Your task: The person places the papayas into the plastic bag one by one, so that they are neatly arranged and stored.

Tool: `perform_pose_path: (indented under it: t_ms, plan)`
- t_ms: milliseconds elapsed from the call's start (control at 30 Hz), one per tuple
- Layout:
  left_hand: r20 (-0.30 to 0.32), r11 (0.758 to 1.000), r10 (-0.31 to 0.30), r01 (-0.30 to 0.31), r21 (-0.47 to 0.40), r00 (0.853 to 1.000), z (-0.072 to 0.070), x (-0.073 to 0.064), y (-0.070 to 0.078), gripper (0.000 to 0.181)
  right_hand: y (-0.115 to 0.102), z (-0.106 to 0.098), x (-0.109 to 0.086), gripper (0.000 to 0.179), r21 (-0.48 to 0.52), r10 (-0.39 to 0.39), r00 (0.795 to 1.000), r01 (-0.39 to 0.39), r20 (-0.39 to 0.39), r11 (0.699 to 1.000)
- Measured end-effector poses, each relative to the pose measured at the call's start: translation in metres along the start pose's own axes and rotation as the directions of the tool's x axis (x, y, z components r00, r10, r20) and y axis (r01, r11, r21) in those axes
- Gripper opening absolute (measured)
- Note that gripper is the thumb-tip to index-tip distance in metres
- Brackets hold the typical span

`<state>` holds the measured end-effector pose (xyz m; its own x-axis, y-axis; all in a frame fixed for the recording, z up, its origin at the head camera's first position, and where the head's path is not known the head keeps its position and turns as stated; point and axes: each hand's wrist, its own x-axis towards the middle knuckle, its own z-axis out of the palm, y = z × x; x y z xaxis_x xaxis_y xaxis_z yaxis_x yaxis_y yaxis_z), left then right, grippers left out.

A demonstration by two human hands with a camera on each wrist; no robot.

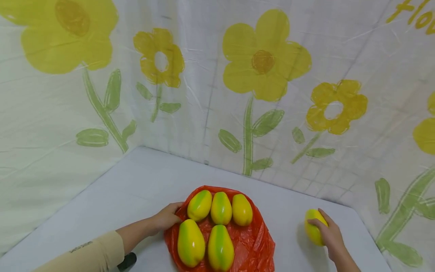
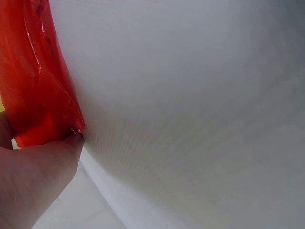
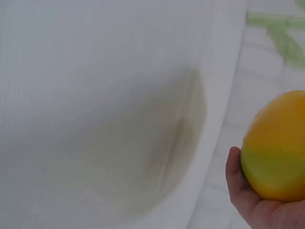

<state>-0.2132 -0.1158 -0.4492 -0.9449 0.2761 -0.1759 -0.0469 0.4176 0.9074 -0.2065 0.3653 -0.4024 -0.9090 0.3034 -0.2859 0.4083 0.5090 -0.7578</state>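
On the table lies a red plastic bag [image 1: 249,241], spread wide at its mouth, with several glossy yellow papayas [image 1: 221,247] with green stripes in it, three along the far side and the others nearer. My left hand [image 1: 165,217] pinches the bag's left rim; in the left wrist view the thumb [image 2: 45,160] presses against the red plastic [image 2: 40,90]. Off to the right, my right hand [image 1: 331,234] grips another papaya [image 1: 313,226], fingers and thumb round its sides. That papaya [image 3: 279,148] is held over the table, and its shadow falls on the white surface.
The white table [image 1: 142,177] ends at a curtain [image 1: 200,113] printed with yellow flowers, behind and at both sides. A small black object [image 1: 127,261] shows partly beneath the left forearm.
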Motion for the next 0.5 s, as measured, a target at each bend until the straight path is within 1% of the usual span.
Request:
perform_pose_path:
  t_ms: [133,233,300,500]
  plan:
    - [0.004,1.0,0.001,-0.001,-0.004,1.0,-0.001,0.0,-0.001,0.055,-0.012,0.011,-0.012,0.086,0.088,-0.038,0.997,0.032,0.062,0.996]
    - [0.006,1.0,-0.004,0.004,-0.007,1.0,-0.001,0.0,0.0,0.054,-0.02,0.023,-0.022,0.082,0.174,-0.045,0.995,0.029,0.089,0.984]
    - [0.005,1.0,-0.007,0.007,-0.006,1.0,-0.001,0.0,0.0,0.055,-0.025,0.033,-0.028,0.082,0.216,-0.046,0.994,0.024,0.097,0.976]
    - [-0.002,1.0,-0.01,0.01,-0.003,1.0,0.0,0.0,0.0,0.055,-0.035,0.062,-0.045,0.082,0.283,-0.063,0.992,0.03,0.11,0.959]
